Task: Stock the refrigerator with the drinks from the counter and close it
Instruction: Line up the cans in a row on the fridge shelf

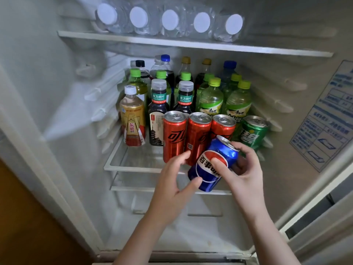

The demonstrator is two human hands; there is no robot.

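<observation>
Nearest you, in the lower centre of the frame, both forearms reach up into the open refrigerator [47, 104]. Your right hand [246, 167] has its grip clamped on the blue can [213, 164], thumb across the label and fingers wrapped behind the upper wall. Your left hand [172, 180] has its grip apart, thumb against the can's lower end and fingertips brushing the red cans; it steadies rather than holds. The blue can is tilted, top leaning to the upper right, and is carried in the air just in front of the middle shelf [133, 166], not yet set down.

To complete this step well, bring the can upright before it crosses the shelf edge. Judging by the layout, the open floor lies at the front of the shelf, left of and ahead of the can row. Lower the base flat, then release the right grip only once the can stands unaided. Keep the left fingers clear of the neighbouring cans so none topple.

Beyond your hands, at frame centre, stand three red cans [196, 134] touching side by side, with a green can [253, 131] just beside them on the right. Behind these are upright bottles [210, 98] in rows. At the top of the frame, water bottles [170, 20] lie on the upper shelf [191, 44].
</observation>
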